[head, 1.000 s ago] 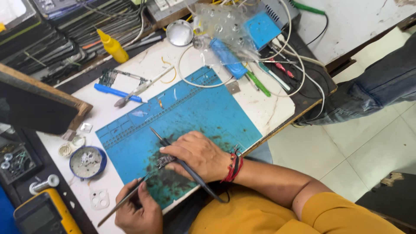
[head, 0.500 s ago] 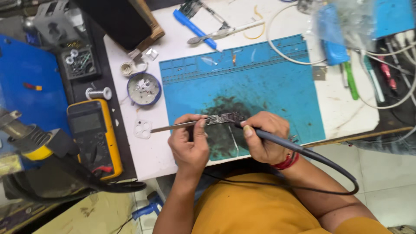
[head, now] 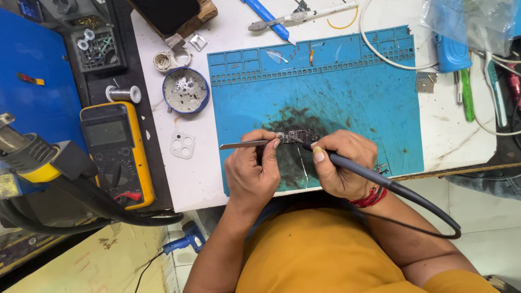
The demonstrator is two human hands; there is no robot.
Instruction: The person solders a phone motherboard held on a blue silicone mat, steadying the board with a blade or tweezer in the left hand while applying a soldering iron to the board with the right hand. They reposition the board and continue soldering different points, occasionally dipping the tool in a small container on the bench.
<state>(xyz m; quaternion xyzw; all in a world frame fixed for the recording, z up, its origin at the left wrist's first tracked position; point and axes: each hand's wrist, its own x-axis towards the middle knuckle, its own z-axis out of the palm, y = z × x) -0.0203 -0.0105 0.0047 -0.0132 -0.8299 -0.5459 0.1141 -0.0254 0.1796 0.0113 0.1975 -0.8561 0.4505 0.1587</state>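
Observation:
A small dark circuit board [head: 297, 135] lies on the stained blue work mat [head: 347, 92], near its front edge. My left hand [head: 253, 172] grips metal tweezers [head: 243, 145] whose tips rest at the board's left end. My right hand [head: 341, 163] holds a black soldering iron [head: 374, 179] like a pen, its tip touching the board. The iron's black cable [head: 434, 217] loops back past my right wrist, which wears a red thread band.
A yellow multimeter [head: 115, 152] and a hot-air gun [head: 32, 157] sit at the left. A round blue dish [head: 186, 90] of debris, a solder spool [head: 124, 94] and a camera-lens frame [head: 182, 145] lie left of the mat. Pens, cables and a plastic bag crowd the right.
The view has swung round and closed in on the mat. Both hands stay on the board with tweezers and iron, barely shifted.

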